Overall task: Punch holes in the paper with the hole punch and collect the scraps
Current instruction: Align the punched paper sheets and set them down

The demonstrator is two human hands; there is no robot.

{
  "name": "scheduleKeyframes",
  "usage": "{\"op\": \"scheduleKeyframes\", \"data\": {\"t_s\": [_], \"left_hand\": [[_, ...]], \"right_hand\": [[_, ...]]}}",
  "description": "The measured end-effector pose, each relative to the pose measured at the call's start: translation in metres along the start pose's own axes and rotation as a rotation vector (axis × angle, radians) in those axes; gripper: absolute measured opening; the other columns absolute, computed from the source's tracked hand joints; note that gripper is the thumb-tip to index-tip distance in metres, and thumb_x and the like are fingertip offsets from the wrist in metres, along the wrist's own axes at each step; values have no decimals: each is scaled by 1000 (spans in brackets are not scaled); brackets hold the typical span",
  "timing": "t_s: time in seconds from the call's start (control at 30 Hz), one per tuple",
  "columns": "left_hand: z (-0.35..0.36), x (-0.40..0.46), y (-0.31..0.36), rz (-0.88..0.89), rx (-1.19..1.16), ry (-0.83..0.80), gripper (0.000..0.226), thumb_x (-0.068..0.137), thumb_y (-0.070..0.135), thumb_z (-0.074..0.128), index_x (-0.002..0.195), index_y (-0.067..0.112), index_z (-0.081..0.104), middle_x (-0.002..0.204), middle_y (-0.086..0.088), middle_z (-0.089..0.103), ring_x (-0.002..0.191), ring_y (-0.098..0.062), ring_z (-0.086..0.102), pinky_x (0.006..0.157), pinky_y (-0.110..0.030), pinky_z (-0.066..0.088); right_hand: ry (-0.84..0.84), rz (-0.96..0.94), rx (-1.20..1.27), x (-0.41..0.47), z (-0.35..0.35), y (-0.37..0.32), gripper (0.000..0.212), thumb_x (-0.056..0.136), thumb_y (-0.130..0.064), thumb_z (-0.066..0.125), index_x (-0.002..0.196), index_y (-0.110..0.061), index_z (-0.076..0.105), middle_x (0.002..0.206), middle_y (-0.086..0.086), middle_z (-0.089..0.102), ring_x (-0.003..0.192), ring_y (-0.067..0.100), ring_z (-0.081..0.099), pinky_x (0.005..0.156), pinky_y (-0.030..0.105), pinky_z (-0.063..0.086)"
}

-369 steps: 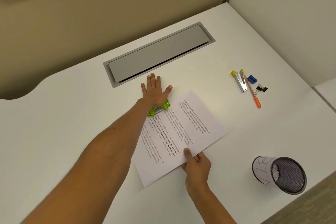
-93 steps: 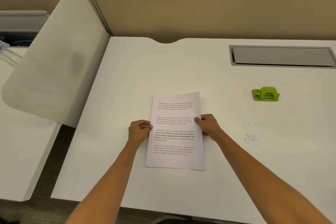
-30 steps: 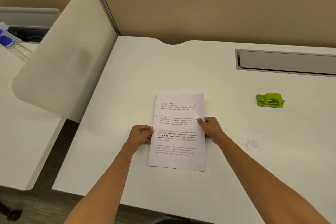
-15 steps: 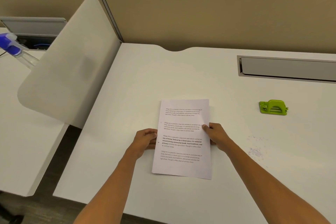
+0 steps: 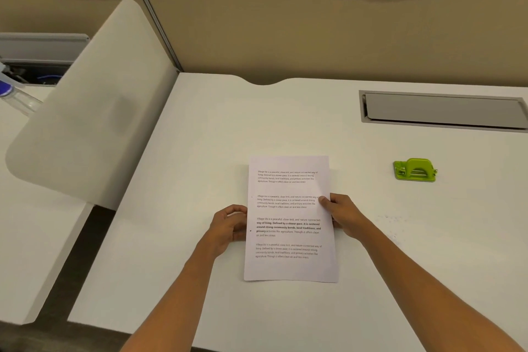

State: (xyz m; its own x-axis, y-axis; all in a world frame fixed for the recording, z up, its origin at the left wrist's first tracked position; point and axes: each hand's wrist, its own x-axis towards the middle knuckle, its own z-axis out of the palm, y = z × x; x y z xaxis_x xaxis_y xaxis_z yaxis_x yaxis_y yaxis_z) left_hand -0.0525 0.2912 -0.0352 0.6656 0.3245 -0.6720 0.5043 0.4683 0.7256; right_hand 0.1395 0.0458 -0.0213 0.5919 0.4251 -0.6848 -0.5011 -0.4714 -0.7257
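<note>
A printed sheet of paper lies upright in the middle of the white desk, with two small punched holes along its left margin. My left hand grips its left edge and my right hand pinches its right edge with the thumb on top. The green hole punch sits alone on the desk to the right, well away from both hands. A faint scatter of tiny paper scraps lies on the desk below the punch, right of my right forearm.
A grey cable hatch is set into the desk at the back right. A curved white divider panel stands at the left edge, with a neighbouring desk and a spray bottle beyond. Tan partition walls carry signs 212 and 213.
Over the last second only the view has shifted slightly; both hands stay on the paper's edges. Twelve seconds ago my left hand pressed the punch on the paper's edge.
</note>
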Motion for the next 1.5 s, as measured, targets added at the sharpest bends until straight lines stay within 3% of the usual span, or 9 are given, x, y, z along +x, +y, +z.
{"op": "scheduleKeyframes", "data": {"t_s": [0.27, 0.4, 0.57, 0.7, 1.0, 1.13, 1.27, 1.4, 1.5], "left_hand": [[11, 2, 0, 28, -7, 27, 10, 84, 6, 73, 91, 13, 73, 94, -18, 76, 79, -32, 73, 67, -41, 60], [20, 3, 0, 59, 17, 53, 13, 83, 5, 76, 94, 10, 72, 98, -20, 75, 80, -34, 74, 66, -43, 61], [24, 3, 1, 97, 37, 78, 15, 84, 0, 73, 96, 8, 71, 98, -18, 76, 79, -33, 75, 63, -40, 60], [25, 0, 3, 121, 58, 54, 19, 85, 0, 73, 103, 8, 69, 100, -17, 76, 80, -34, 75, 63, -39, 61], [30, -3, 2, 151, 100, 82, 26, 84, -3, 71, 106, 11, 69, 99, -17, 75, 78, -36, 73, 72, -50, 62], [30, -3, 1, 128, 87, 85, 23, 83, 1, 75, 104, 8, 70, 99, -19, 74, 79, -34, 73, 66, -44, 62], [30, -2, -3, 84, 88, 66, 14, 91, 3, 66, 104, 5, 73, 99, -17, 76, 84, -31, 75, 65, -37, 61], [31, 0, -6, 46, 87, 50, 27, 96, -4, 51, 102, 6, 75, 99, -17, 77, 89, -31, 75, 67, -36, 61], [33, 1, -8, 56, 75, 59, 22, 94, -5, 57, 101, 6, 75, 98, -16, 77, 86, -30, 75, 67, -35, 61]], "right_hand": [[9, -8, 16, -1, -16, -1, 28, 101, -25, 53, 107, 0, 65, 105, 16, 73, 85, 28, 70, 83, 50, 57], [12, -2, 27, -3, -22, -2, 25, 101, -24, 53, 105, -3, 66, 99, 12, 74, 78, 22, 72, 69, 37, 60], [7, 4, 24, -3, -23, -1, 29, 101, -25, 53, 109, 1, 65, 104, 17, 73, 84, 28, 71, 85, 52, 57], [3, -1, 13, -2, -23, -1, 34, 101, -24, 53, 113, 7, 60, 114, 26, 69, 89, 31, 69, 88, 56, 54], [-31, 5, 22, 1, -23, 0, 32, 101, -23, 52, 114, 6, 61, 115, 25, 69, 89, 31, 68, 87, 53, 55], [-36, 5, 12, 4, -25, 0, 36, 101, -23, 53, 116, 9, 58, 117, 26, 67, 90, 31, 68, 89, 54, 54], [-42, 3, 27, 6, -27, 0, 32, 101, -23, 53, 113, 5, 62, 115, 23, 70, 91, 32, 69, 86, 51, 57], [-43, 8, 45, 6, -31, 0, 27, 102, -22, 52, 111, 0, 64, 113, 20, 71, 89, 30, 70, 75, 41, 60], [-45, 12, 50, 6, -33, 1, 28, 102, -23, 52, 111, 0, 64, 111, 18, 72, 86, 27, 71, 67, 35, 58]]}}
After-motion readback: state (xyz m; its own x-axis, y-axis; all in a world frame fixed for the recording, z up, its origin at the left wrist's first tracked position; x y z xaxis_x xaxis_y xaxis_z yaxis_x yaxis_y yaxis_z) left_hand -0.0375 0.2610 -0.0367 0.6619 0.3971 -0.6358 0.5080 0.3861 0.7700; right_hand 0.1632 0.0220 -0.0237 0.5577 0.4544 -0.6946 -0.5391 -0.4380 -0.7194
